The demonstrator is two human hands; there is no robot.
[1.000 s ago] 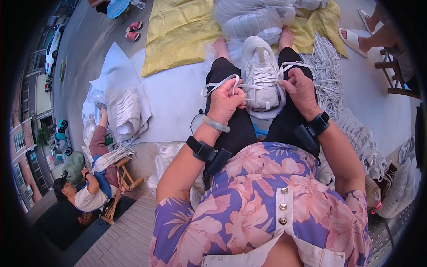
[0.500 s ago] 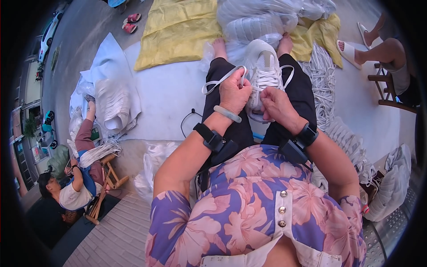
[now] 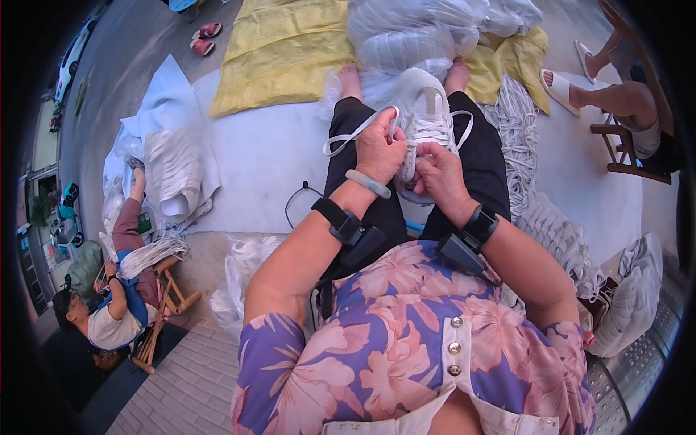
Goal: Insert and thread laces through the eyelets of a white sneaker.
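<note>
A white sneaker (image 3: 428,109) with grey panels lies between my thighs, its toe pointing away from me. White lace runs crisscross over its tongue. My left hand (image 3: 381,148) is closed at the sneaker's left side, pinching the white shoelace (image 3: 341,141), which bows out in a loop to the left. My right hand (image 3: 444,177) is closed over the collar end, with thumb and forefinger together at the upper eyelets. They seem to grip lace there, though the fingertips partly hide it. Another lace loop (image 3: 467,130) stands out on the shoe's right side.
A bundle of white laces (image 3: 516,138) lies right of my leg. Plastic-wrapped white shoes (image 3: 413,47) are piled beyond my feet, beside yellow sheeting (image 3: 279,58). Stacked shoes (image 3: 554,232) stand at right. One person (image 3: 116,312) sits at left; another's legs (image 3: 616,101) show at right.
The view has shifted slightly, so the scene sits a little further left. My right fingers have moved slightly at the eyelets. My left hand keeps its pinch on the lace.
</note>
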